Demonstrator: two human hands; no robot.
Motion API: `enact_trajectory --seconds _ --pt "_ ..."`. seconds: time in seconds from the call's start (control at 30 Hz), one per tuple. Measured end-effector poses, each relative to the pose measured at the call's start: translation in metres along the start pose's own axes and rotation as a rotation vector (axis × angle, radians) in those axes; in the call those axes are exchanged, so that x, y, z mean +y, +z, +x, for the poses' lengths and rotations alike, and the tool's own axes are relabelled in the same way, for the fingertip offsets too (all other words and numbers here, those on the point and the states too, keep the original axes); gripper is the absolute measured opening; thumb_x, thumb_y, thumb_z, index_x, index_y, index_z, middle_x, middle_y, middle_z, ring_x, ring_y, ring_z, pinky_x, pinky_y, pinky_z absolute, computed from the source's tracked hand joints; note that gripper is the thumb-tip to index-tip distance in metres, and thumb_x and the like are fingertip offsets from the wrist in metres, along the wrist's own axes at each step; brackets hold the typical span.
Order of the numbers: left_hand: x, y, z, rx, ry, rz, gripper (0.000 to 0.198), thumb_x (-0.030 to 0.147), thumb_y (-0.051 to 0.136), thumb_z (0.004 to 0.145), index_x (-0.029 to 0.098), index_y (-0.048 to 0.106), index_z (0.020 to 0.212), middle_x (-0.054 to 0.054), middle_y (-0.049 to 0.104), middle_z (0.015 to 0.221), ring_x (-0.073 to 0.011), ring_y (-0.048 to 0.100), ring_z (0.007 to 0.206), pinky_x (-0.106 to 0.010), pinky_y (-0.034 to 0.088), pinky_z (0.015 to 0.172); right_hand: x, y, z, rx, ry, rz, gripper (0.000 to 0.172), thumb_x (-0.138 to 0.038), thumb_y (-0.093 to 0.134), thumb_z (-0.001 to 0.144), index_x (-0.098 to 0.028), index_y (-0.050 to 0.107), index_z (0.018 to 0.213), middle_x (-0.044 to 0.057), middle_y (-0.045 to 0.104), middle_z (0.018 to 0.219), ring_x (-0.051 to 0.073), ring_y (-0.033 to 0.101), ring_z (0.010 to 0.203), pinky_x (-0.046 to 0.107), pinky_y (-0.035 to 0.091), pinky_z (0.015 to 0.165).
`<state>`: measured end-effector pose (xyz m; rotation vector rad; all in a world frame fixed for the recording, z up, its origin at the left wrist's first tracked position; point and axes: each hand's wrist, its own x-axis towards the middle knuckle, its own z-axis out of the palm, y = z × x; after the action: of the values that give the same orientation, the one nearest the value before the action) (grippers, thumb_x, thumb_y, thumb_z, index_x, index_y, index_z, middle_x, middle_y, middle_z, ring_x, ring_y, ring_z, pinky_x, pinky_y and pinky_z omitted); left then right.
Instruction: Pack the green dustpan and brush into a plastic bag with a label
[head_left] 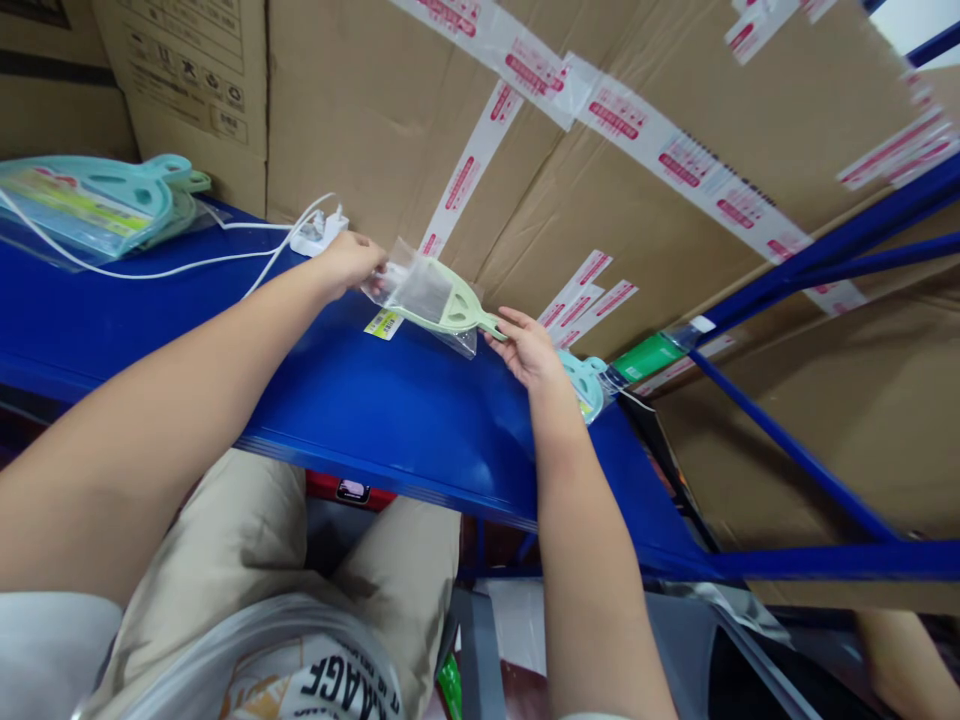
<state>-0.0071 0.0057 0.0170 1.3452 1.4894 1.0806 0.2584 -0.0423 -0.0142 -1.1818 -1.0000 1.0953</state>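
A flat light green plastic item, shaped like a small dustpan with a looped handle and cut-out holes, lies partly inside a clear plastic bag. My left hand pinches the bag's left end. With its fingers around the handle tip, my right hand holds the item's right end. A yellow label shows just below the bag. Both hands are above the blue shelf, near the carton wall.
Bagged light blue pieces of similar shape lie at the left, another at the right beside a green package. A white power strip with cables sits behind my left hand. Large taped cartons stand behind; blue metal bars cross the right.
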Motion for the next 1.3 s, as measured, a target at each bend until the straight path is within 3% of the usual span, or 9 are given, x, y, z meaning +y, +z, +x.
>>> enact_trajectory --seconds 0.23,0.4,0.57,0.73,0.87,1.0,1.13,1.2,1.3 --pt "0.0 0.001 -0.009 -0.057 0.046 0.188 0.029 0.018 0.061 0.082 0.021 0.07 0.109 -0.009 0.074 0.1 -0.0215 0.072 0.086 -0.033 0.058 0.072 -0.001 -0.009 0.005 0.066 -0.04 -0.044 0.028 -0.004 0.057 0.081 -0.024 0.056 0.101 0.001 0.073 0.09 0.013 0.071 0.075 0.024 0.06 0.066" --pt "-0.007 0.002 -0.001 -0.063 0.132 0.396 0.044 0.021 0.06 0.082 0.018 0.062 0.126 -0.011 0.075 0.099 -0.0223 0.072 0.081 -0.033 0.057 0.071 -0.007 -0.014 0.005 0.138 -0.047 -0.061 0.026 -0.005 0.054 0.082 -0.023 0.056 0.1 0.001 0.072 0.087 0.012 0.068 0.069 0.02 0.055 0.057" --pt "-0.013 0.006 0.001 -0.114 0.253 0.87 0.042 0.036 0.061 0.083 0.019 0.069 0.121 -0.01 0.075 0.113 -0.0271 0.068 0.112 -0.032 0.05 0.093 -0.013 -0.016 0.001 0.255 0.002 -0.109 0.025 -0.004 0.05 0.083 -0.022 0.057 0.1 0.002 0.071 0.084 0.012 0.065 0.064 0.018 0.049 0.048" --pt "-0.018 0.017 -0.008 -0.234 0.267 1.085 0.06 0.047 0.056 0.086 0.015 0.059 0.136 -0.013 0.067 0.133 -0.0273 0.061 0.126 -0.03 0.045 0.101 -0.014 -0.019 -0.001 0.297 0.068 -0.222 0.029 -0.004 0.048 0.084 -0.022 0.059 0.105 0.0 0.069 0.079 0.011 0.063 0.059 0.018 0.047 0.045" --pt "-0.021 0.023 -0.012 -0.235 0.303 1.104 0.067 0.048 0.054 0.087 0.01 0.052 0.142 -0.02 0.057 0.145 -0.0321 0.052 0.136 -0.036 0.042 0.107 -0.009 -0.019 0.0 0.322 0.09 -0.465 0.03 -0.004 0.053 0.08 -0.02 0.063 0.104 -0.002 0.064 0.071 0.011 0.059 0.054 0.019 0.047 0.046" --pt "-0.021 0.027 -0.013 -0.237 0.286 1.061 0.068 0.045 0.055 0.085 0.011 0.049 0.144 -0.021 0.054 0.148 -0.0339 0.048 0.139 -0.039 0.041 0.108 -0.006 -0.017 -0.002 0.328 0.096 -0.975 0.024 -0.015 0.052 0.086 -0.017 0.07 0.102 0.0 0.063 0.061 0.017 0.059 0.051 0.028 0.052 0.055" --pt "-0.019 0.029 -0.014 -0.266 0.288 1.034 0.069 0.039 0.059 0.081 0.014 0.048 0.145 -0.019 0.059 0.144 -0.0317 0.054 0.134 -0.035 0.043 0.105 -0.008 -0.015 -0.004 0.235 0.057 -1.349 0.019 -0.023 0.057 0.086 -0.016 0.074 0.093 0.01 0.076 0.083 0.026 0.073 0.08 0.032 0.053 0.077" --pt "-0.017 0.029 -0.015 -0.277 0.276 1.03 0.069 0.037 0.06 0.08 0.013 0.049 0.144 -0.019 0.061 0.142 -0.0306 0.058 0.13 -0.033 0.045 0.103 -0.008 -0.015 -0.005 0.235 -0.002 -1.441 0.018 -0.023 0.058 0.087 -0.016 0.074 0.092 0.014 0.077 0.098 0.028 0.072 0.096 0.032 0.052 0.084" --pt "-0.014 0.026 -0.017 -0.306 0.266 1.029 0.068 0.033 0.061 0.079 0.012 0.051 0.143 -0.018 0.064 0.138 -0.0287 0.062 0.124 -0.031 0.046 0.101 -0.008 -0.014 -0.007 0.252 -0.064 -1.5 0.021 -0.024 0.056 0.088 -0.017 0.074 0.096 0.016 0.077 0.105 0.029 0.071 0.104 0.033 0.052 0.086"
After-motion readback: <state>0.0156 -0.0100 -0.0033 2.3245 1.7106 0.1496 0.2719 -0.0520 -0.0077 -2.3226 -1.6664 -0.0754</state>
